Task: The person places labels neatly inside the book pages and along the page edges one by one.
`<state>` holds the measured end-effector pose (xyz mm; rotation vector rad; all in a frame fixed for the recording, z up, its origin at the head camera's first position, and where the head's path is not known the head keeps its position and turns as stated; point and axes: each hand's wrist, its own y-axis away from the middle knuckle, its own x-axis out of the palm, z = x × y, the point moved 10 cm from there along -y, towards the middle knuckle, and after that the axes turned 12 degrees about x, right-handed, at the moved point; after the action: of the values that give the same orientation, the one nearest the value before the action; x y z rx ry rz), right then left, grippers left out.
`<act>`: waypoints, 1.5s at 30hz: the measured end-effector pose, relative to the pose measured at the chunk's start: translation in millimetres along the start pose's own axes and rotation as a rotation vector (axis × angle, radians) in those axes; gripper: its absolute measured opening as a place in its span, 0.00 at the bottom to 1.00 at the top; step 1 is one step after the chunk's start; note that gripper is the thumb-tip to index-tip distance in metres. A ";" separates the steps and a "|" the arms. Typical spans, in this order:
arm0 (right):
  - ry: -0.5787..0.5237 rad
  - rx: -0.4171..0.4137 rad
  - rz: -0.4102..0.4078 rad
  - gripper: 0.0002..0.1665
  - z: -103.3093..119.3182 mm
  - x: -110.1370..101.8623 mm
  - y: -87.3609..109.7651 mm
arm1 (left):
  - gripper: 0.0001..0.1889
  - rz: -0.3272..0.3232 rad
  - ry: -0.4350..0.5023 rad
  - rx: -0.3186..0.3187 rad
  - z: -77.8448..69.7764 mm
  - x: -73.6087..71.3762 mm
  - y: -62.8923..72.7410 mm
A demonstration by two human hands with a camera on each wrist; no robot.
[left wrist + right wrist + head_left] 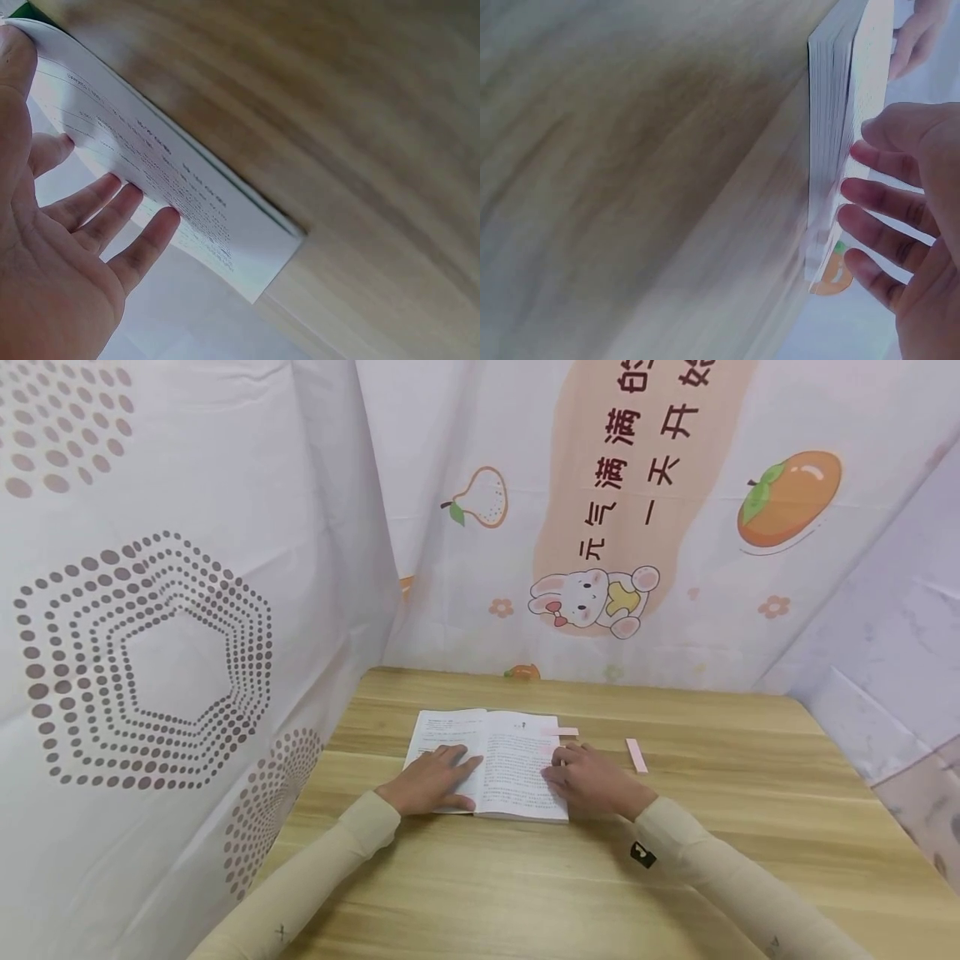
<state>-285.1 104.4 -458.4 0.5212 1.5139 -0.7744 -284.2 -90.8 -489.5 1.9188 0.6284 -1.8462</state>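
A wood-grain tabletop (487,893) is bordered by a white rear curtain (465,585) printed with fruit (806,489), a rabbit (592,597) and lettering (622,425), and a white left-hand curtain (180,668) bearing a dotted hexagon (258,656).

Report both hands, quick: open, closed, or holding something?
Left hand: open, resting on the left page of the book.
Right hand: open, touching the book's right edge.

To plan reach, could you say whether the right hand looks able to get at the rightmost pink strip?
Probably yes: that strip lies near the right hand, with nothing visible between.
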 end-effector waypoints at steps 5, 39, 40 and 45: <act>-0.123 -0.023 -0.091 0.10 -8.2 -11.8 7.7 | 0.46 0.006 0.008 -0.009 -0.3 -1.2 0.1; -0.054 0.220 -0.138 0.15 -126.6 -25.1 64.8 | 0.45 -0.004 -0.013 -0.005 -1.7 -4.1 1.0; -0.060 0.216 -0.144 0.14 -127.3 -25.5 66.4 | 0.45 -0.003 -0.010 -0.006 -1.9 -4.0 1.3; -0.076 0.167 -0.214 0.12 -127.7 -30.4 73.6 | 0.45 -0.007 -0.005 -0.006 -3.3 -4.8 2.2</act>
<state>-315.2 251.1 -443.0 0.4516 1.4574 -1.0821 -280.4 -90.9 -484.6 1.9099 0.6399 -1.8505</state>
